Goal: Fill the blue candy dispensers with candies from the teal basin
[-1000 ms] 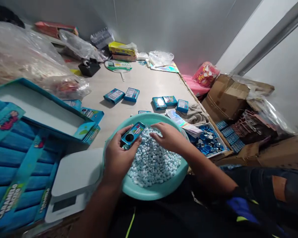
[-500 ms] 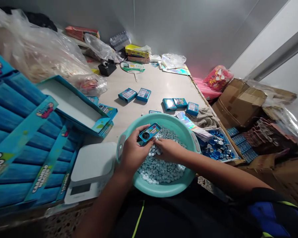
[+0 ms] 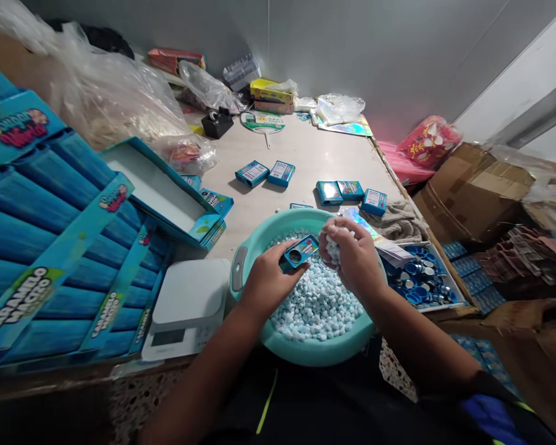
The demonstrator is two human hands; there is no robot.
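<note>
My left hand (image 3: 273, 275) grips a small blue candy box (image 3: 301, 250) with a round dark opening in its end, tilted above the tub. Just right of it, my right hand (image 3: 354, 256) is closed around a heap of pale candies (image 3: 334, 246), which show between the fingers. Beneath both hands stands a turquoise tub (image 3: 315, 353) with grey handles. Loose white and pale blue candies (image 3: 319, 309) fill its bottom. Several similar blue boxes lie on the table beyond, among them a box (image 3: 282, 173) with its printed label up.
Left of the tub sits a white scale (image 3: 192, 290), beside stacked blue display cartons (image 3: 50, 259) and an open carton (image 3: 152, 185). A tray of blue caps (image 3: 417, 275) and a grey cloth (image 3: 396, 221) lie to the right. Cardboard boxes (image 3: 467, 182) stand beyond the table edge.
My right hand has come up out of the candies with a handful and moved right. The left hand still holds the box above the tub. The whole view has shifted slightly.
</note>
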